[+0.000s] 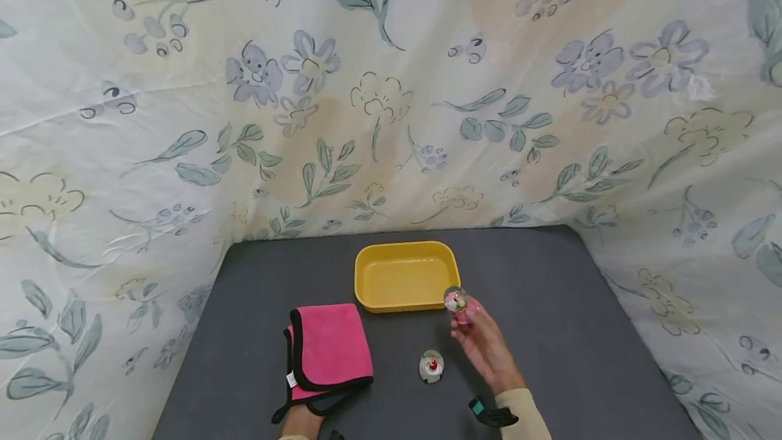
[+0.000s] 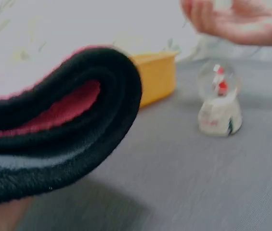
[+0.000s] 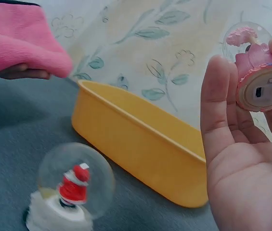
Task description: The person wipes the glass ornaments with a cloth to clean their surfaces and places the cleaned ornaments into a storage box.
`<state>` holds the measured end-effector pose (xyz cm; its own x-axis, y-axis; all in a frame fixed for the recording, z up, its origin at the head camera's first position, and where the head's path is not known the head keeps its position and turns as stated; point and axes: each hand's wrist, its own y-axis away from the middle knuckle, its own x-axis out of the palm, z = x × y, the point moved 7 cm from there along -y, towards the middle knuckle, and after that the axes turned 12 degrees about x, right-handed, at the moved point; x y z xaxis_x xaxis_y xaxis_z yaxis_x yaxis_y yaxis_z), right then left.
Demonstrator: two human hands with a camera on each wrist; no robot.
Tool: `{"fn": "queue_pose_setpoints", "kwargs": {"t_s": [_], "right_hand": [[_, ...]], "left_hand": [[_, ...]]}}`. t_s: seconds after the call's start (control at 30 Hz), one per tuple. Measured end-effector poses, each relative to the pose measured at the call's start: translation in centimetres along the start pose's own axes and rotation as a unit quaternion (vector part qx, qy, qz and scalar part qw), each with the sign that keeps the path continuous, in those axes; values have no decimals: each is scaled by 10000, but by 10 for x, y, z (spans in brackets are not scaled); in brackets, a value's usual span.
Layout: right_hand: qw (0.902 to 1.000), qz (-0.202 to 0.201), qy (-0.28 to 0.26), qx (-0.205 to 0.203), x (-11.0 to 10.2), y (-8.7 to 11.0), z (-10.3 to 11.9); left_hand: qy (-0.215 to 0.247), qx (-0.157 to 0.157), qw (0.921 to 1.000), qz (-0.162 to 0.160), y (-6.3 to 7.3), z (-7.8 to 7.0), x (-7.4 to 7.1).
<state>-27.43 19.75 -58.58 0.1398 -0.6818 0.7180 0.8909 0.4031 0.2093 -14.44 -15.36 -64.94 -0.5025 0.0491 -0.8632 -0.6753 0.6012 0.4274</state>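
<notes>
In the head view my right hand [image 1: 485, 348] pinches a small pink snow globe [image 1: 457, 303] near the yellow tray's front right corner. The right wrist view shows its pink base [image 3: 263, 89] tilted, underside toward the camera. My left hand [image 1: 302, 421] carries a folded pink cloth [image 1: 332, 345] with black edging, raised above the table. Most of that hand is hidden under the cloth; a few fingers [image 3: 22, 72] show below it, fairly straight, and the thumb is hidden. A white-based snow globe [image 2: 220, 115] with a red-and-white figure inside stands upright between the hands.
The yellow tray [image 1: 406, 306] sits toward the back of the dark grey table [image 1: 519, 270]. Floral fabric [image 1: 391, 121] hangs behind the table and along both sides. A dark band [image 1: 493, 416] is on the right wrist.
</notes>
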Motion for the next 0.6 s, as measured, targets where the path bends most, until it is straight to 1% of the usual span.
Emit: {"fn": "queue_pose_setpoints", "kwargs": {"t_s": [0.03,0.07,0.1,0.13,0.17,0.2,0.23,0.27,0.3,0.33,0.37,0.4,0.43,0.47,0.5,0.53,0.57,0.6], "right_hand": [[10000,54,-2,41,3,-1,-2],[9999,79,21,82,5,-2,-3],[9999,91,35,117,7,-3,-5],[9998,86,38,164,9,-4,-7],[9998,66,44,201,11,-4,-8],[9997,67,68,234,14,-5,-10],[9996,63,86,263,16,-6,-11],[9995,84,107,296,18,-7,-13],[9993,120,147,315,21,-8,-15],[9991,165,201,335,24,-9,-16],[9988,211,265,349,26,-10,-17],[9984,267,326,372,29,-11,-19],[9979,320,398,393,32,-11,-20],[9973,362,466,430,34,-12,-22],[9968,383,536,460,36,-13,-24],[9963,399,563,517,38,-14,-26],[9959,394,577,579,40,-14,-28],[9954,385,577,657,42,-15,-30]], "left_hand": [[-64,89,9999,-27,-9,1,19],[-68,174,9998,76,-20,2,40],[-152,274,9994,118,-34,3,70],[-395,411,9981,242,-54,3,111],[-330,486,9979,264,-71,4,142],[-448,624,9968,207,-84,4,171],[-445,706,9963,202,-96,5,198],[-411,776,9956,330,-104,6,214],[-426,812,9956,205,-108,7,224],[-411,871,9951,203,-107,8,224],[-215,859,9958,219,-98,10,208],[-196,845,9958,288,-87,12,190],[-148,776,9963,351,-74,14,166],[-143,726,9963,438,-59,15,139],[-220,703,9968,321,-46,17,116],[-326,740,9962,323,-35,18,100],[-393,731,9963,235,-26,19,85],[-380,750,9962,229,-22,20,80]]}}
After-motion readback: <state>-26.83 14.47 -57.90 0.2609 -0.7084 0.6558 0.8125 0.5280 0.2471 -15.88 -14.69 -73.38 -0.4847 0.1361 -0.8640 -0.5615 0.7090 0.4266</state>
